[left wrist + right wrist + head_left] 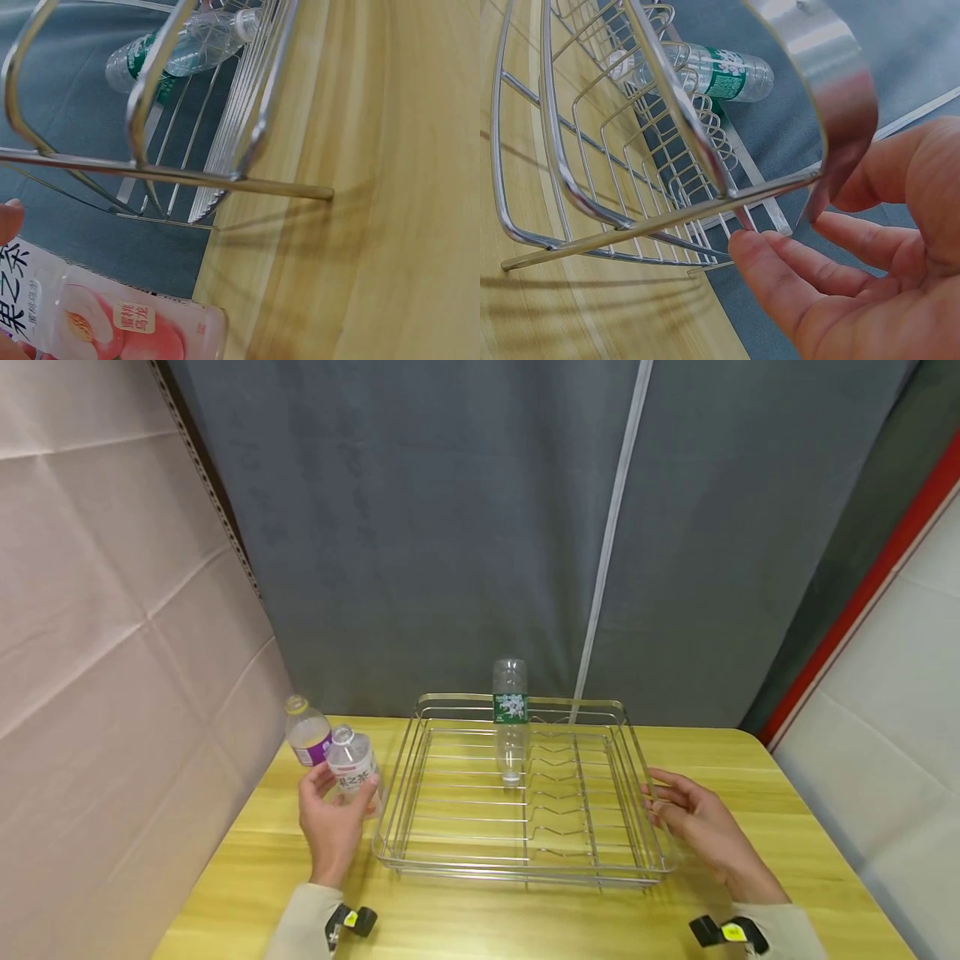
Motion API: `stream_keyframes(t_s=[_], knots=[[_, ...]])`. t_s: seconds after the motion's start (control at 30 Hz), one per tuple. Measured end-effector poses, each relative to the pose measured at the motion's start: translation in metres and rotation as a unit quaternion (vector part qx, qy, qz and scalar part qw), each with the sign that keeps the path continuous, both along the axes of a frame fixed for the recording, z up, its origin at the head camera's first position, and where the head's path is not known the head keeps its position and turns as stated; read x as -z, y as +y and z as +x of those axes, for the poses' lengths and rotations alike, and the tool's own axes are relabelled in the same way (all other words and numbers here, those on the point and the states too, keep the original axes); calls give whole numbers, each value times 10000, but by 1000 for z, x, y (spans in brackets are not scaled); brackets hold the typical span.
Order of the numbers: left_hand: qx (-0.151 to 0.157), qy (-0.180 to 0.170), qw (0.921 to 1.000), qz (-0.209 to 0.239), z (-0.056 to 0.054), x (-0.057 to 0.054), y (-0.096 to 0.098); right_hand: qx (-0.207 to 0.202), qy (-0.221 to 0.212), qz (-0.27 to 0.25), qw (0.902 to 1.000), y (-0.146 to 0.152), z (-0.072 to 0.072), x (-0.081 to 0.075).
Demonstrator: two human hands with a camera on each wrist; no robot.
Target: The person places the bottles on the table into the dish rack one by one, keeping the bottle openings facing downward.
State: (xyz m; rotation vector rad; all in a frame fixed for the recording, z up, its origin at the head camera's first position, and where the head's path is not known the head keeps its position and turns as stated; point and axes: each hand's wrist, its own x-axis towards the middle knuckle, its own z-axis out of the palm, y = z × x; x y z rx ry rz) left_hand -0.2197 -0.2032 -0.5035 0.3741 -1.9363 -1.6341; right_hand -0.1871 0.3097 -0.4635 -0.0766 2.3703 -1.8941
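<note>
My left hand (330,827) grips a clear peach tea bottle (352,768) with its thumb on one side and fingers on the other. In the left wrist view, the lower label of this tea bottle (127,322) shows pink peaches, and its base is close to the tabletop. At the right side of a metal wire dish rack (517,870), my right hand (701,827) holds the rim. Its thumb and fingers lie either side of the flat metal band (840,105) there. Inside the rack, a clear bottle with a green label (511,708) stands upside down, white cap lowest.
Behind the tea bottle stands another bottle with a yellow cap and purple label (307,731), near the left wall (135,693). A grey curtain (420,543) hangs along the table's back edge. The wooden table (465,918) extends in front of the rack.
</note>
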Motion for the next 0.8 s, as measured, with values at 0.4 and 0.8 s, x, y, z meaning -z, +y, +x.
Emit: stream_keyframes(t_s=[0.4, 0.8], knots=[[-165, -274, 9989, -352, -11, 14, 1, 75, -68, 66, 9999, -2, 1, 3], [-245, -169, 9982, -519, -10, 12, 5, -8, -9, 37, 10000, 0, 0, 0]])
